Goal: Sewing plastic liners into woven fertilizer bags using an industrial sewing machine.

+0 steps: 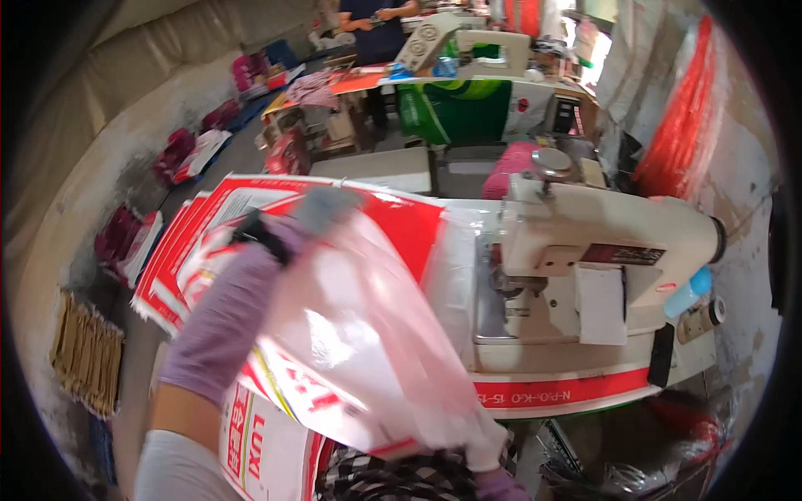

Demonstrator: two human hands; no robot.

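Glossy white plastic, printed in red, forms the loose sack [359,334] that slopes from the stack to my lap, between my two hands. Its upper end lies by my left hand [328,209], grey-gloved, with a purple sleeve [221,326] and a black band [261,236] at the wrist; its lower corner meets my right hand [486,451] at the bottom edge. Blur and pale plastic obscure both hands, so I cannot tell how far either closes. Beneath, red-and-white sacks [405,234] lie fanned on the worktable [535,361], whose front edge carries a red-and-white strip [568,391]. To the right stands a cream sewing machine [585,225], a white card [601,305] on its side and a light-blue bottle [689,292] behind. Checked black-and-white cloth [401,476] covers my lap. Around the room: red strands [681,117] hanging at right, a stained wall [58,217] at left, tan bundles [83,355] at its foot, a green panel [455,108] beyond, and a dark-shirted person [376,37] at the far end.
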